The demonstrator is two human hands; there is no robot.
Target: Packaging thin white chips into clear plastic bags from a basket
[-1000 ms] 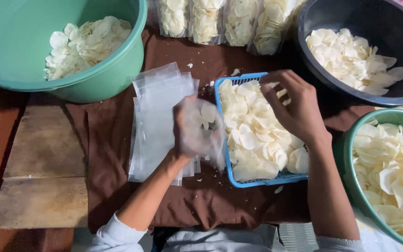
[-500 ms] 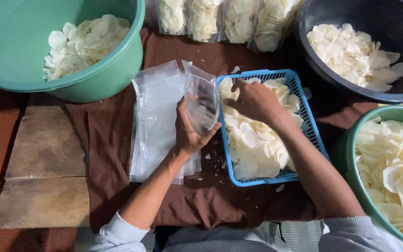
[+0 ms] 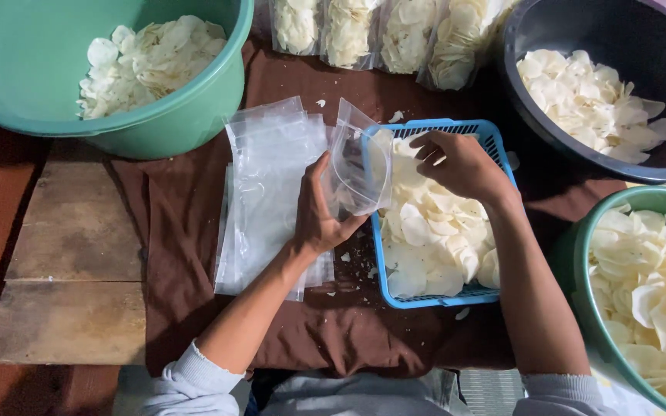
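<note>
The left hand (image 3: pixel 321 219) has lifted the clear bag (image 3: pixel 360 166) higher, its grip closed on it. Right of that grip, the right hand (image 3: pixel 460 163), fingers bent over chips, cannot tell if holding, rests in the blue basket (image 3: pixel 433 300) full of white chips (image 3: pixel 433 231).

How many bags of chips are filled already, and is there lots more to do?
Done: four filled bags stand at the top of the cloth. In hand: the left hand holds a clear bag open, while the right hand reaches into the chips in the blue basket. Left: a stack of empty bags, and three tubs, like the black one, hold more chips.
</note>
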